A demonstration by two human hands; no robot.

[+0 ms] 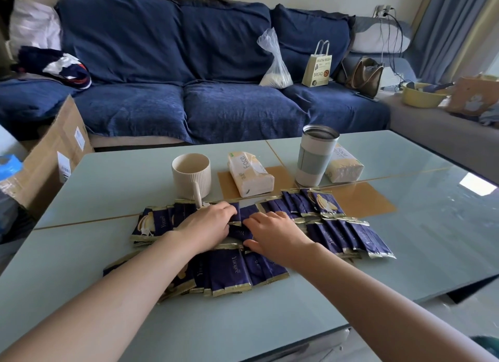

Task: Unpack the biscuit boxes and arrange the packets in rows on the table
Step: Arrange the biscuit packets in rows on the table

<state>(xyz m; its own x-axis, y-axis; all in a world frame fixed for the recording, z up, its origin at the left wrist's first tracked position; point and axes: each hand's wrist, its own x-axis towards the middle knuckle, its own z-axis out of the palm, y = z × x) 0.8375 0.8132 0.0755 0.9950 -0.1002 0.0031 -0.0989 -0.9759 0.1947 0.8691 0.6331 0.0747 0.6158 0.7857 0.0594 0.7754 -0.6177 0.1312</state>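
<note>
Several dark blue biscuit packets with gold ends lie overlapped in rows on the pale glass table (270, 321). The far row (294, 203) runs behind my hands, a middle row (351, 240) reaches to the right, and a near row (232, 274) lies under my wrists. My left hand (208, 226) rests palm down on packets in the middle of the spread, fingers bent over their edges. My right hand (275, 234) lies beside it, fingers spread flat on the packets. Whether either hand pinches a packet is hidden. No biscuit box is in view.
A ribbed cream mug (191, 174) stands just behind the far row, its handle touching the packets. Two tissue packs (249, 174) (343, 164) and a tall tumbler (316, 156) stand further back. A cardboard carton (51, 156) sits left of the table. A blue sofa (189, 91) lies beyond.
</note>
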